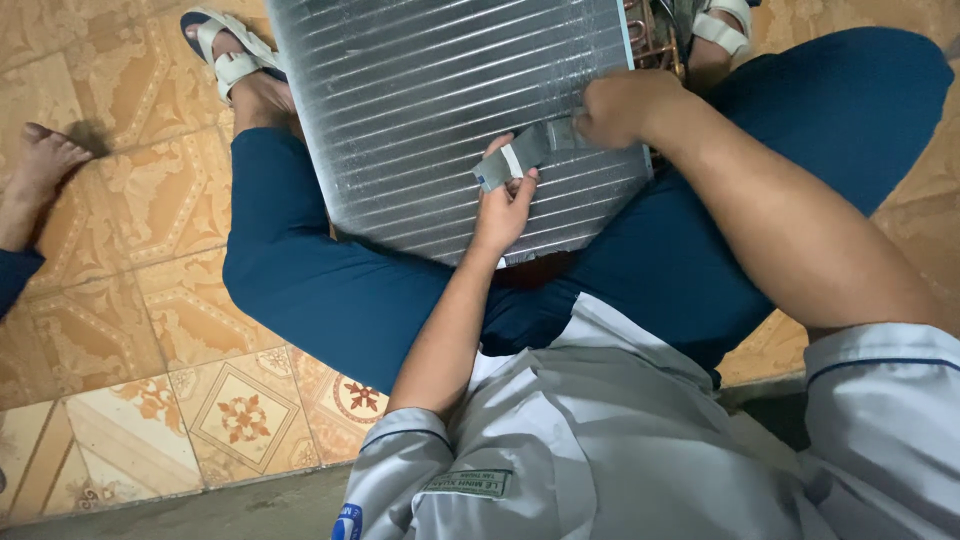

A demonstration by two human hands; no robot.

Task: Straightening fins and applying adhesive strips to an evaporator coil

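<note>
Right now a finned metal coil panel (440, 100) lies across the seated person's lap, its near edge resting on the dark blue trousers (300, 290) above the patterned tile floor (130, 330). The left hand (505, 205) pinches one end of a grey strip of tape (525, 155) near the panel's near edge, fingers closed on it, while the right hand (620, 105) is clenched on the strip's other end by the panel's right edge. Copper tubing (655, 40) shows at the panel's far right corner, beside a white sandal (725, 25).
</note>
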